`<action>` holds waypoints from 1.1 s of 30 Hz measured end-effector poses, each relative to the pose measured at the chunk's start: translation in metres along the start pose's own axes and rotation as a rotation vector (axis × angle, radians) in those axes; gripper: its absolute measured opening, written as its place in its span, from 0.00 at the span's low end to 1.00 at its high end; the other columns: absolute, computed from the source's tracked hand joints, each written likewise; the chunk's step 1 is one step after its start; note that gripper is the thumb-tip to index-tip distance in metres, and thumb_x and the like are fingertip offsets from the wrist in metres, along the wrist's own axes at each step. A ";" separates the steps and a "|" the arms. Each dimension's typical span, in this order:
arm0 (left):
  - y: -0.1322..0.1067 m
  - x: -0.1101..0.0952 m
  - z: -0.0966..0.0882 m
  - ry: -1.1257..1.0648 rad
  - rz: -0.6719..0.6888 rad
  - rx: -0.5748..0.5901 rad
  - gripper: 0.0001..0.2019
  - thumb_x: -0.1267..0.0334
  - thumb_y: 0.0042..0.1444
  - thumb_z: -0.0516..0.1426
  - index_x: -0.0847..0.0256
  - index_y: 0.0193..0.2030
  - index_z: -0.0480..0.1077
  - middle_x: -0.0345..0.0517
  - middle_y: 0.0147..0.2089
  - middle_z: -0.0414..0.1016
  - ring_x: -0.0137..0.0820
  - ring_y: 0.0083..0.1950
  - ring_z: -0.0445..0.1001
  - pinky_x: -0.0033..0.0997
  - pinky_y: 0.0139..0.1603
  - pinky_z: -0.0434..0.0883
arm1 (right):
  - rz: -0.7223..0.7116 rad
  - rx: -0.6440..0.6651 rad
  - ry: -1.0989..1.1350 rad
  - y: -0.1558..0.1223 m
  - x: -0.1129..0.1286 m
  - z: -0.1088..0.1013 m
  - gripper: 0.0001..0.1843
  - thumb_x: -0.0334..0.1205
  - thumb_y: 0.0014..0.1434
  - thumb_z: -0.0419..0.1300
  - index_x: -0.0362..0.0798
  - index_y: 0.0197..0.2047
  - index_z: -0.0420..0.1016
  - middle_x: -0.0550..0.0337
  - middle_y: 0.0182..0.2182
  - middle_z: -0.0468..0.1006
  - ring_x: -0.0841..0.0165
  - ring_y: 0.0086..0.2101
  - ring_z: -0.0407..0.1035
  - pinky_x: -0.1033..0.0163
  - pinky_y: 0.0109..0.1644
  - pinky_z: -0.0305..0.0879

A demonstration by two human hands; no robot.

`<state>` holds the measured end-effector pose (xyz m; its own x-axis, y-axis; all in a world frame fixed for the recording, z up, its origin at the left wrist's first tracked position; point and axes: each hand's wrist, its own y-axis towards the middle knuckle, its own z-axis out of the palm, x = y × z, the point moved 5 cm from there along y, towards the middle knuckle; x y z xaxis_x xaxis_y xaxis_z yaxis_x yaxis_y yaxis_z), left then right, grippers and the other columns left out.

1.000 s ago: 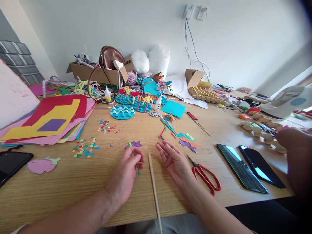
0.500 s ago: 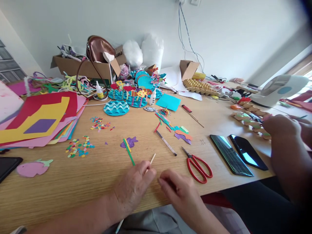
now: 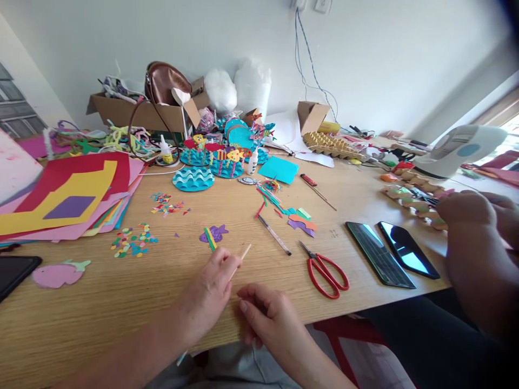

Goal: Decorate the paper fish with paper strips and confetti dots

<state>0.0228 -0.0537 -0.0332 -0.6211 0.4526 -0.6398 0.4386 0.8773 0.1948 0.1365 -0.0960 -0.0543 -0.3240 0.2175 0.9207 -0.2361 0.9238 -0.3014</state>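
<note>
My left hand (image 3: 213, 289) is closed in a pinch on a thin wooden stick (image 3: 243, 254), whose tip points up and to the right over the wooden table (image 3: 121, 302). My right hand (image 3: 270, 321) sits just right of it near the table's front edge. Its fingers are curled, and what they hold is hidden. A purple paper fish with green and yellow strips (image 3: 213, 235) lies just beyond my left hand. Red scissors (image 3: 324, 270) and a thin pen (image 3: 274, 235) lie to the right.
Another person's hand (image 3: 470, 216) works at the right edge, beside two dark phones (image 3: 379, 254). A stack of coloured paper (image 3: 68, 200), confetti (image 3: 132, 243), a pink cutout (image 3: 57, 273) and a black phone (image 3: 16, 270) lie left. Teal wave discs (image 3: 193, 178) and a cardboard box (image 3: 141, 111) stand behind.
The stick lay between my open hands; my left hand has picked it up and tilted it right. My right hand has curled and drawn back to the table edge.
</note>
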 end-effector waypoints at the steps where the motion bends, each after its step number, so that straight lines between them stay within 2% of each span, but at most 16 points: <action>1: 0.001 0.001 -0.004 -0.031 -0.009 -0.041 0.20 0.80 0.41 0.46 0.56 0.39 0.62 0.41 0.38 0.61 0.28 0.36 0.66 0.28 0.38 0.67 | 0.020 0.022 0.093 0.002 0.001 0.004 0.12 0.44 0.55 0.52 0.45 0.37 0.69 0.68 0.16 0.66 0.77 0.14 0.60 0.73 0.16 0.54; 3: 0.005 0.000 -0.011 -0.100 -0.039 -0.107 0.19 0.79 0.41 0.47 0.57 0.39 0.61 0.39 0.35 0.61 0.27 0.32 0.65 0.27 0.34 0.67 | 0.036 0.095 0.266 0.007 0.006 0.014 0.17 0.49 0.53 0.54 0.45 0.40 0.68 0.68 0.16 0.67 0.77 0.15 0.62 0.73 0.17 0.55; 6: 0.009 -0.006 -0.015 -0.206 -0.056 -0.188 0.18 0.78 0.41 0.47 0.56 0.39 0.60 0.38 0.33 0.59 0.26 0.30 0.64 0.27 0.32 0.67 | 0.060 0.192 0.474 0.012 0.015 0.029 0.20 0.53 0.51 0.56 0.45 0.39 0.69 0.68 0.16 0.67 0.77 0.16 0.63 0.74 0.17 0.54; 8: 0.012 -0.010 -0.017 -0.261 -0.037 -0.238 0.17 0.78 0.42 0.48 0.56 0.39 0.61 0.38 0.33 0.59 0.26 0.31 0.64 0.27 0.34 0.67 | 0.054 0.193 0.539 0.014 0.019 0.033 0.20 0.54 0.50 0.56 0.44 0.36 0.69 0.67 0.16 0.66 0.78 0.15 0.62 0.75 0.16 0.53; 10: 0.014 -0.011 -0.020 -0.351 -0.030 -0.269 0.16 0.75 0.44 0.49 0.56 0.40 0.61 0.39 0.35 0.60 0.26 0.33 0.65 0.28 0.35 0.67 | 0.007 0.176 0.511 0.016 0.023 0.027 0.20 0.54 0.51 0.55 0.44 0.33 0.67 0.67 0.16 0.66 0.79 0.14 0.59 0.74 0.16 0.52; 12: 0.018 -0.007 -0.027 -0.491 -0.068 -0.277 0.14 0.71 0.45 0.52 0.56 0.41 0.60 0.40 0.37 0.62 0.27 0.36 0.66 0.28 0.36 0.67 | -0.056 0.138 0.390 0.019 0.027 0.008 0.18 0.53 0.50 0.55 0.45 0.33 0.65 0.67 0.17 0.67 0.79 0.14 0.56 0.73 0.17 0.52; 14: 0.020 -0.001 -0.034 -0.643 -0.157 -0.254 0.13 0.65 0.46 0.55 0.58 0.40 0.60 0.41 0.35 0.64 0.28 0.37 0.67 0.27 0.35 0.67 | -0.065 -0.011 0.197 0.025 0.027 -0.028 0.15 0.50 0.51 0.54 0.47 0.35 0.62 0.69 0.17 0.67 0.78 0.15 0.55 0.72 0.19 0.51; 17: 0.023 0.011 -0.043 -0.896 -0.320 -0.182 0.10 0.58 0.48 0.54 0.60 0.35 0.62 0.42 0.34 0.66 0.28 0.35 0.67 0.27 0.34 0.67 | -0.120 -0.266 -0.317 0.036 0.029 -0.091 0.08 0.42 0.55 0.49 0.47 0.30 0.63 0.65 0.18 0.70 0.75 0.18 0.57 0.69 0.23 0.52; 20: 0.024 0.022 -0.043 -1.151 -0.471 -0.124 0.09 0.57 0.51 0.51 0.61 0.31 0.63 0.45 0.36 0.68 0.29 0.35 0.69 0.28 0.33 0.68 | -0.068 -0.397 -0.835 0.051 0.024 -0.131 0.11 0.37 0.53 0.49 0.47 0.21 0.63 0.61 0.18 0.69 0.73 0.21 0.58 0.67 0.24 0.48; 22: 0.025 0.028 -0.040 -1.262 -0.530 -0.104 0.07 0.59 0.52 0.50 0.61 0.30 0.62 0.45 0.36 0.69 0.29 0.35 0.70 0.28 0.33 0.68 | -0.026 -0.400 -0.982 0.060 0.017 -0.142 0.10 0.35 0.52 0.49 0.47 0.22 0.65 0.60 0.19 0.69 0.72 0.22 0.58 0.67 0.24 0.47; 24: 0.028 0.031 -0.037 -1.364 -0.550 -0.093 0.07 0.61 0.54 0.49 0.61 0.28 0.61 0.44 0.35 0.69 0.27 0.35 0.69 0.27 0.33 0.68 | -0.003 -0.357 -1.044 0.068 0.010 -0.143 0.10 0.35 0.52 0.49 0.47 0.21 0.65 0.59 0.20 0.70 0.71 0.23 0.60 0.67 0.24 0.46; 29: 0.038 0.031 -0.031 -1.468 -0.557 -0.041 0.10 0.63 0.56 0.48 0.61 0.25 0.59 0.43 0.31 0.67 0.26 0.32 0.69 0.26 0.31 0.69 | 0.032 -0.319 -1.089 0.077 0.002 -0.140 0.09 0.37 0.51 0.51 0.46 0.23 0.67 0.56 0.23 0.72 0.70 0.24 0.61 0.67 0.25 0.48; 33: 0.044 0.027 -0.024 -1.581 -0.564 0.024 0.10 0.64 0.57 0.47 0.62 0.25 0.60 0.42 0.30 0.65 0.23 0.30 0.67 0.23 0.30 0.68 | 0.072 -0.278 -1.114 0.077 0.004 -0.143 0.09 0.37 0.50 0.52 0.46 0.21 0.67 0.57 0.21 0.70 0.71 0.23 0.60 0.67 0.25 0.47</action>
<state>0.0096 0.0013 -0.0237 0.5188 -0.5032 -0.6911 0.4220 0.8538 -0.3049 0.2476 0.0213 -0.0383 -0.9914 0.0017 0.1311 -0.0183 0.9883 -0.1515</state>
